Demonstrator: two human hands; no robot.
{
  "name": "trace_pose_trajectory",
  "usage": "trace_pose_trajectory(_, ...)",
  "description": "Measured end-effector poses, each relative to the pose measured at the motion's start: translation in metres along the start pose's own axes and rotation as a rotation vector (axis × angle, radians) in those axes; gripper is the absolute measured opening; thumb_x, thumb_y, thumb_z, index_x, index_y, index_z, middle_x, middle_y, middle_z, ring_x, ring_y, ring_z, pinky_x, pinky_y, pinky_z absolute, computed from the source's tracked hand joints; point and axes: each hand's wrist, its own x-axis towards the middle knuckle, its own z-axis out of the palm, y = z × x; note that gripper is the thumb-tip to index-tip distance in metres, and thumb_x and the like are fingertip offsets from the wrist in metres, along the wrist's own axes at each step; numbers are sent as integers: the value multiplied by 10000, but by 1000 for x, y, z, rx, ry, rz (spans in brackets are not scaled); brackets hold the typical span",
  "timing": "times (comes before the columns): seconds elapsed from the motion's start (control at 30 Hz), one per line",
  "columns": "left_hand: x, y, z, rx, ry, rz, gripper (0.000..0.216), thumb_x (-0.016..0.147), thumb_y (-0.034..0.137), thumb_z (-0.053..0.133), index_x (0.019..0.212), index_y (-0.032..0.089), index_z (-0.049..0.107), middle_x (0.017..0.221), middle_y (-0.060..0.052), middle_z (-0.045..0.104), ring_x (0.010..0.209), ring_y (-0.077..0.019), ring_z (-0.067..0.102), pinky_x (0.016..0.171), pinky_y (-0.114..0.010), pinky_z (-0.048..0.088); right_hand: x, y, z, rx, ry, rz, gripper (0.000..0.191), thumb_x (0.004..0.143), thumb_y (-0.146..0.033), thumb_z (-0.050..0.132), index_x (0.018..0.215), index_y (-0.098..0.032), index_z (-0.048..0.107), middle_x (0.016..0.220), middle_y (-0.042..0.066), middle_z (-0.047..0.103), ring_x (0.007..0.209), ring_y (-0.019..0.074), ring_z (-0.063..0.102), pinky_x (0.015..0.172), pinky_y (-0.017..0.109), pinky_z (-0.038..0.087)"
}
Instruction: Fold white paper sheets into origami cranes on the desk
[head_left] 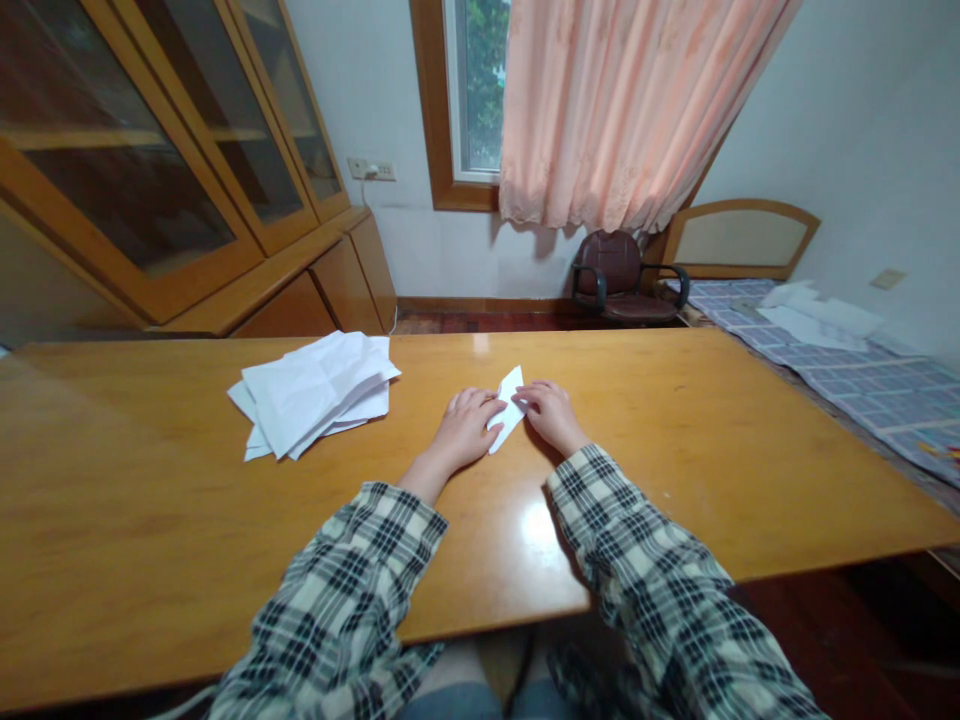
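Observation:
A small folded white paper [508,403] lies on the wooden table [675,440] between my two hands. My left hand [466,428] rests on its left side, fingers laid flat and pressing the paper down. My right hand [551,412] touches the paper's right edge, fingertips bent onto it. Both sleeves are checked. Part of the paper is hidden under my fingers.
A loose pile of white paper sheets [315,392] lies on the table to the left. Beyond the table stand a glass-door wooden cabinet [180,190], a dark chair [622,275] under a pink curtain [630,110], and a bed [847,370] at right.

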Motion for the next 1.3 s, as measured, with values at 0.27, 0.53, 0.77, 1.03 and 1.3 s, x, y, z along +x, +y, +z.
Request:
trace_pose_trajectory(0.27, 5, -7, 10, -120, -38, 104, 388, 864, 157, 506, 1243, 206, 572, 1270, -95, 600, 1206, -233, 500, 1070, -456, 382, 0, 4, 2, 65, 1, 0, 385, 847, -42, 464, 1009, -273, 726, 1161, 22, 687, 1124, 210, 531, 980, 416, 364)
trace_pose_trajectory(0.53, 4, 3, 14, -62, -109, 46, 389, 893, 138, 421, 1241, 155, 594, 1368, -132, 529, 1294, -242, 449, 1126, -423, 325, -1, 1, 1, 29, -5, 20, 363, 813, -59, 509, 1013, -272, 723, 1169, 17, 684, 1068, 220, 540, 956, 416, 382)
trace_pose_trajectory(0.77, 0, 12, 7, 3, -106, 18, 415, 877, 334, 535, 1259, 178, 571, 1392, -135, 503, 1276, -284, 456, 1086, -442, 363, -2, -1, -2, -6, -18, 41, 370, 804, -63, 500, 1020, -266, 722, 1172, 21, 679, 1039, 227, 505, 923, 405, 372)
trace_pose_trajectory(1.03, 1, 11, -6, 148, -72, -1, 385, 810, 146, 498, 1170, 211, 621, 1284, -84, 599, 1261, -262, 454, 1114, -428, 308, -4, -13, -12, -91, -65, 28, 317, 817, -115, 515, 1002, -258, 729, 1138, 36, 666, 1023, 239, 475, 897, 382, 329)
trace_pose_trajectory(1.3, 2, 6, -7, 60, 25, -119, 346, 786, 429, 649, 1034, 193, 596, 1075, -109, 629, 1056, -281, 558, 924, -401, 446, -5, -20, -16, -101, -105, -30, 287, 823, -113, 507, 954, -236, 730, 1018, 62, 658, 977, 230, 462, 870, 376, 299)
